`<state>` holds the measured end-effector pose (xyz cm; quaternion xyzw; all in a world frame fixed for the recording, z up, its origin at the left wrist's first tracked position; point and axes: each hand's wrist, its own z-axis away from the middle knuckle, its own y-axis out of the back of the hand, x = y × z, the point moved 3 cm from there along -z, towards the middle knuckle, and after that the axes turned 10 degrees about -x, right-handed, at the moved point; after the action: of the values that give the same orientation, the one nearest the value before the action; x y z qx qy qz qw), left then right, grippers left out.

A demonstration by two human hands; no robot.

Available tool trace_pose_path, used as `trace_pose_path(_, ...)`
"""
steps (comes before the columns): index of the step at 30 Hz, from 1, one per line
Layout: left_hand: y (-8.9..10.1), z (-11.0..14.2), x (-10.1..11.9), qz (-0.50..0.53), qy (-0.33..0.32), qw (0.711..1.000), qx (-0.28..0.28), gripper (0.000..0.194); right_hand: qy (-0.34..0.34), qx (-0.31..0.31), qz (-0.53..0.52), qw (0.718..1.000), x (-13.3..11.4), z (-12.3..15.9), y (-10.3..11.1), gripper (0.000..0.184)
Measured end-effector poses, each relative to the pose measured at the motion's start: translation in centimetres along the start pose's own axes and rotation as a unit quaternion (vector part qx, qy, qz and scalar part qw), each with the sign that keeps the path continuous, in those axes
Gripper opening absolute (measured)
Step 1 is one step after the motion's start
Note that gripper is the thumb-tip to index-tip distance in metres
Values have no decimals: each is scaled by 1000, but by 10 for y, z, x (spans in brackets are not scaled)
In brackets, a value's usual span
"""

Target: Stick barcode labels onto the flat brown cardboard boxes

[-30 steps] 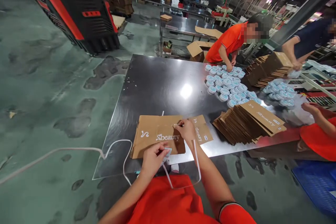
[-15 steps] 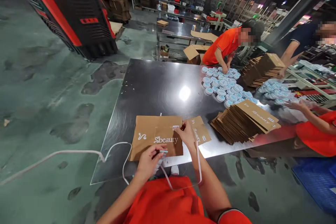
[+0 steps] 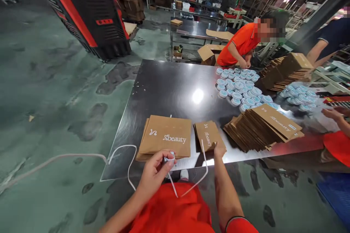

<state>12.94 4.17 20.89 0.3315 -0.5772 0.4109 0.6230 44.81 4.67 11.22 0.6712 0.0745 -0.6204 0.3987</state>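
My left hand (image 3: 155,171) is closed, thumb and fingers pinching a small whitish piece that looks like a strip of labels (image 3: 170,156). It is just in front of a short stack of flat brown cardboard cartons (image 3: 169,127) printed "Sbeauty". The top carton there shows no white label. To the right lies a second, smaller-looking stack, its top flat carton (image 3: 205,131) turned at an angle. My right hand (image 3: 219,151) grips that carton's near right corner; the fingertips are partly hidden.
A tall leaning pile of flat cartons (image 3: 254,131) stands to the right. Behind it are many round blue-and-white packs (image 3: 240,87). A co-worker in orange (image 3: 237,45) leans over the far edge; another person's hands reach in at right. A white cord (image 3: 131,146) loops across the front.
My right hand has moved right, from the left stack to the smaller stack. The labelled carton formerly topping the left stack is gone from there. My left hand stays near the front edge.
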Motion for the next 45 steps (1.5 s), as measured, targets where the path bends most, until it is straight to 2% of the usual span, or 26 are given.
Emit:
trace_pose_path(2,-3,0,-1,22,17,1000,3,15,-24,-2,4,1000,0,16,-10,50)
trace_pose_path(4,-4,-1,-2,53,41,998,12,21,-28,-29,-16,999,-13,36,-15,48)
trace_pose_path(5,-5,-1,-3,64,57,996,11,24,-13,-81,-34,996,-26,48,-18,46)
trace_pose_path(6,-7,-2,-4,67,72,995,6,25,11,-162,-59,985,-42,61,-22,43)
trace_pose_path(7,-7,-2,-4,62,84,995,2,25,41,-258,-88,961,-60,75,-26,40)
trace_pose_path(8,-8,-3,-4,49,92,995,-2,23,73,-357,-113,924,-79,92,-29,37)
trace_pose_path(9,-8,-3,-3,34,94,995,-3,21,97,-427,-126,890,-97,108,-30,33)
trace_pose_path(10,-9,-3,-2,18,89,996,-2,20,115,-472,-129,865,-113,123,-30,28)
trace_pose_path(11,-8,-3,0,4,79,997,1,18,126,-491,-123,853,-126,135,-30,23)
trace_pose_path(13,-8,-3,1,-15,60,998,5,17,138,-492,-105,853,-142,151,-28,18)
trace_pose_path(16,-6,-3,-4,-52,55,997,21,21,151,-459,-98,870,-144,153,-30,19)
trace_pose_path(18,-4,-4,-12,-77,58,995,34,25,152,-403,-110,896,-136,136,-35,19)
trace_pose_path(21,-1,-12,-29,-82,53,995,31,23,128,-313,-93,937,-119,93,-53,23)
trace_pose_path(23,2,-19,-39,-71,44,996,27,20,92,-296,-47,950,-108,66,-70,23)
trace_pose_path(26,7,-31,-54,-39,55,998,21,19,51,-311,19,949,-100,44,-90,22)
trace_pose_path(28,11,-36,-61,-15,70,997,22,19,58,-316,55,945,-100,42,-95,21)
trace_pose_path(32,14,-40,-66,-14,68,997,30,18,91,-300,113,943,-105,48,-95,19)
trace_pose_path(38,14,-40,-61,-3,74,997,24,16,130,-268,196,934,-104,48,-97,18)
trace_pose_path(45,13,-39,-69,18,87,996,32,19,159,-234,183,942,-102,60,-98,16)
